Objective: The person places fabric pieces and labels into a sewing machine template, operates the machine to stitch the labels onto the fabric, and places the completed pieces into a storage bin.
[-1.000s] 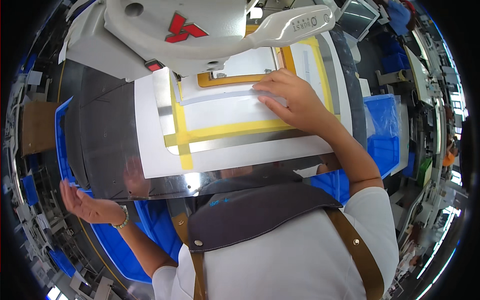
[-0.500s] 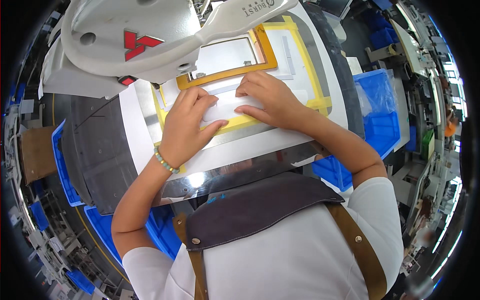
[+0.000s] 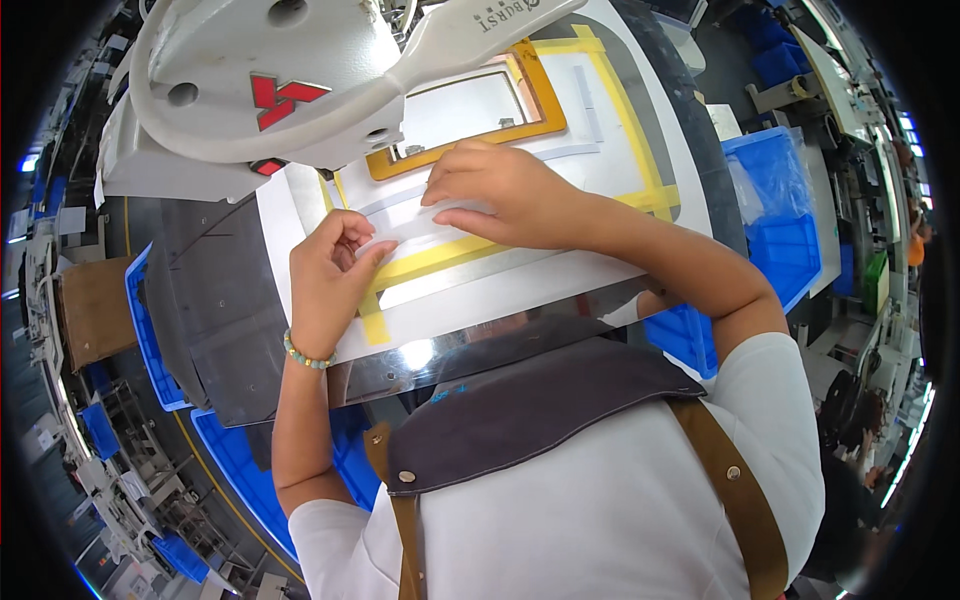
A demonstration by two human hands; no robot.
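Observation:
A pale, translucent white piece [image 3: 412, 226] lies or hangs between my hands, over the white board [image 3: 625, 155] bordered with yellow tape [image 3: 440, 258]. My left hand [image 3: 335, 268], a beaded bracelet at its wrist, pinches the left end of this piece between thumb and fingers. Closer to the middle, my right hand [image 3: 500, 195] has its fingers bent and its thumb under the piece's right part, which they partly hide. Just beyond both hands rests an orange-yellow rectangular frame [image 3: 548, 115] with small metal parts inside its near edge.
A white press head [image 3: 220, 95] with a broad handle overhangs the far left of the work surface. A shiny metal edge [image 3: 400, 365] runs along the front. Blue bins [image 3: 785, 250] stand at the right, with clear plastic in one, and others stand at the left.
My left hand has drawn left and nearer to me, with the white piece's end in its fingers. My right hand has shifted left along the piece. The whole view has moved slightly.

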